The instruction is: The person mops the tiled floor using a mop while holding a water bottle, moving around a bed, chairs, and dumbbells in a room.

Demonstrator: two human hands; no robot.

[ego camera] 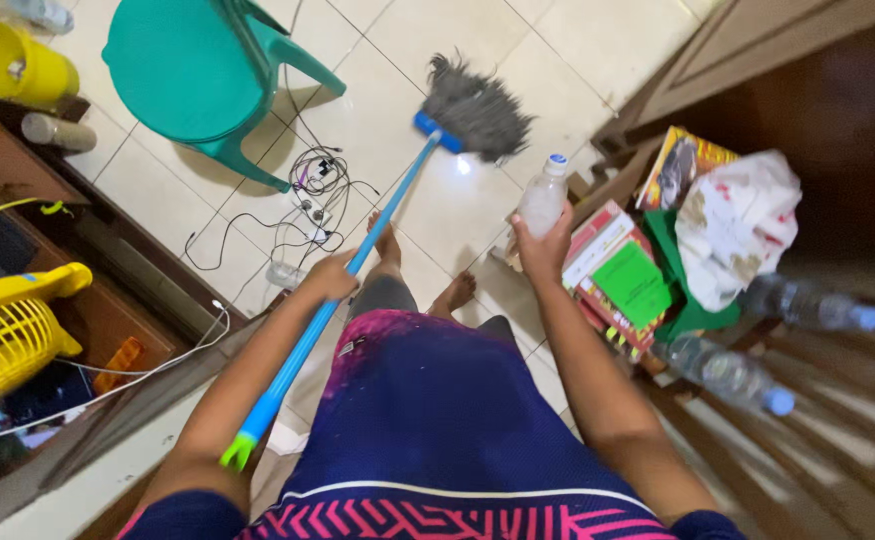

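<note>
My left hand (330, 277) grips the blue handle of a mop (388, 205), whose grey shaggy head (476, 108) rests on the white floor tiles ahead of my bare feet. My right hand (541, 245) holds a clear plastic bottle (544, 195) with a blue and white cap, upright, just left of a low stack of books (613, 270). The mop handle runs diagonally from the head down to a green tip near my left elbow.
A green plastic chair (198, 75) stands at the back left, with a power strip and tangled cables (313, 195) beside it. A yellow fan (8, 330) and yellow bucket (18, 65) sit left. Two more bottles (728, 372) and a white bag (738, 225) lie right.
</note>
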